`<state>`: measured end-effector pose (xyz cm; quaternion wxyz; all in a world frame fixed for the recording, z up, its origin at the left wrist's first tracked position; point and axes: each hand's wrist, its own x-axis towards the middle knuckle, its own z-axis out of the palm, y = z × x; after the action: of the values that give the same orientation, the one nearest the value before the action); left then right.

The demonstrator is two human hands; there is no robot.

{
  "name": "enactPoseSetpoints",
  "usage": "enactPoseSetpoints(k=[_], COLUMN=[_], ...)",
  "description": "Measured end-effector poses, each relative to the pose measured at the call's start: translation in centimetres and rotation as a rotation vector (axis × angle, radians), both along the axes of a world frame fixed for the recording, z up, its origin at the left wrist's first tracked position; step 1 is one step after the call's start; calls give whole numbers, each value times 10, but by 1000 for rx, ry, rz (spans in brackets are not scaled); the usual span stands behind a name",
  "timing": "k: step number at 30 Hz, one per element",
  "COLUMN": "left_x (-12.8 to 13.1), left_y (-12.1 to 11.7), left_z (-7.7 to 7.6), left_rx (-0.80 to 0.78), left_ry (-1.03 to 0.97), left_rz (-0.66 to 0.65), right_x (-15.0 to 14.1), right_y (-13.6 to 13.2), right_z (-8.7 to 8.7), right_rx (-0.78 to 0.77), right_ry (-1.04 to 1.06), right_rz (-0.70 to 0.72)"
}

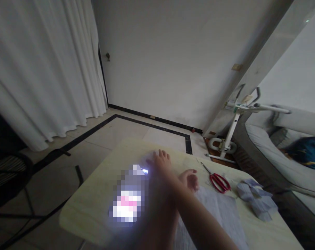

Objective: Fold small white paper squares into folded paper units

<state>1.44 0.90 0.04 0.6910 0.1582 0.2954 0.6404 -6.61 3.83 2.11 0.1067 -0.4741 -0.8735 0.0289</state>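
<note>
My forearms cross over the pale table (94,205). My right hand (162,162) lies palm down near the far edge, its fingers stretched out. Just left of it is a phone-like device with a glowing, pixelated screen (127,205) and a bright white light at its upper end. Reaching from under the right arm, my left hand (190,180) rests on its side with the fingers curled in; nothing shows in it. Red-handled scissors (220,182) lie to its right. A grey, wood-grained sheet (217,211) is partly covered by my right forearm.
Crumpled or folded greyish paper (257,198) sits at the table's right side. Beyond stand a white exercise frame (231,128) and a grey sofa (266,146). A dark chair (8,177) is on the left, below a white curtain (48,69).
</note>
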Motion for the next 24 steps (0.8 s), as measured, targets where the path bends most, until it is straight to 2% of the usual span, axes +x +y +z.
enactPoseSetpoints(k=[2, 5, 10, 24], left_x=[0, 0, 1, 0], left_y=[0, 0, -3, -4], left_z=[3, 4, 6, 10], left_rx=[-67, -95, -62, -68], left_ry=[-112, -194, -175, -222], left_rz=[-142, -207, -223, -199], right_x=[0, 2, 5, 6], right_y=[2, 1, -2, -3], right_z=[-6, -9, -11, -8], right_rx=[-5, -17, 19, 44], right_ry=[-17, -24, -54, 27], right_rz=[9, 4, -51, -9])
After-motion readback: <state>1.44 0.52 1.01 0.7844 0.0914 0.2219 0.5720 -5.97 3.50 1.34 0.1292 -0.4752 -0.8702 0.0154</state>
